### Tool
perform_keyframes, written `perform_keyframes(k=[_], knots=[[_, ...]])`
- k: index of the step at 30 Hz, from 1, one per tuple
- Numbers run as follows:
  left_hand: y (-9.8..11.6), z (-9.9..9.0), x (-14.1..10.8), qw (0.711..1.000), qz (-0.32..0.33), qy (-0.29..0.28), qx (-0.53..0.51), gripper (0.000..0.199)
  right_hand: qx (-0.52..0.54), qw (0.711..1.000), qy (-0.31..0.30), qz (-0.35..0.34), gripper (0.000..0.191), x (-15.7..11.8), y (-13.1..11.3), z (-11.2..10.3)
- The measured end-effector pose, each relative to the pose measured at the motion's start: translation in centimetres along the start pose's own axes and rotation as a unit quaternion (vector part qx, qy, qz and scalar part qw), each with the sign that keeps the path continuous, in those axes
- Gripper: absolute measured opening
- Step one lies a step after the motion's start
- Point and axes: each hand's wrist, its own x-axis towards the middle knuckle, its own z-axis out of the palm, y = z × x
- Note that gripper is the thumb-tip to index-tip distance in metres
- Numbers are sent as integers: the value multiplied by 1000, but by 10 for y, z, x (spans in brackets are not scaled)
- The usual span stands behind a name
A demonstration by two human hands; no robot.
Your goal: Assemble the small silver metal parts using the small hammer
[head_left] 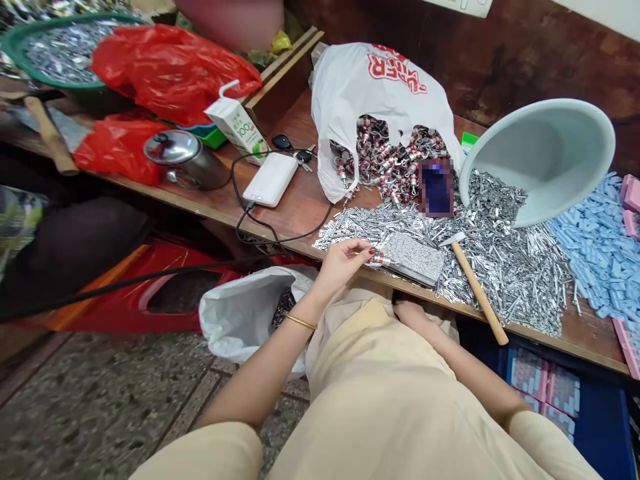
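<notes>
My left hand (344, 264) is closed in a pinch at the table's front edge. Between thumb and fingertips is a small red-and-silver metal piece (379, 259), beside the left end of a flat metal block (416, 256) with a speckled top. My right hand (409, 312) hangs below the table edge near my lap, its fingers hidden. A small hammer (475, 283) with a wooden handle lies right of the block, on a heap of small silver metal parts (525, 273).
A white plastic bag (340, 80) spills red-and-silver pieces behind the block. A grey basin (565, 147) lies tipped at the right, near light-blue pieces (595, 247). A white power bank (271, 179) with a black cable, a drink carton (239, 125) and a metal mug (185, 160) stand left.
</notes>
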Motion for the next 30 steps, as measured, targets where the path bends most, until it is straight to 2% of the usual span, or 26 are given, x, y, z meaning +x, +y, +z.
perform_keyframes(k=[3, 4, 6, 8, 11, 16, 19, 23, 27, 30], knots=[[-6, -12, 9, 997, -34, -57, 47, 28, 63, 997, 0, -46, 20, -23, -5, -35], [-8, -15, 12, 995, -45, -75, 51, 28, 138, 988, 25, -61, 18, -27, -6, -50], [-11, -19, 17, 991, -66, -106, 45, 29, 275, 955, 92, -54, 20, -27, -6, -78], [-13, -22, 20, 988, -84, -124, 36, 30, 363, 920, 144, -29, 22, -17, -6, -98], [-16, -27, 22, 985, -103, -129, 45, 28, 416, 894, 167, 1, 28, 4, -11, -108], [-26, -33, 28, 983, -119, -126, 67, 23, 447, 878, 169, -12, 31, 20, -25, -99], [-30, -31, 33, 980, -122, -137, 77, 20, 430, 888, 160, -15, 28, 21, -28, -100], [-27, -28, 38, 976, -109, -161, 95, 16, 362, 919, 150, -30, 21, 33, -25, -114], [-22, -27, 40, 973, -107, -175, 110, 14, 184, 966, 156, -96, 12, 57, -19, -122], [-22, -27, 40, 974, -113, -171, 97, 13, -8, 982, 145, -124, 13, 72, -17, -117]])
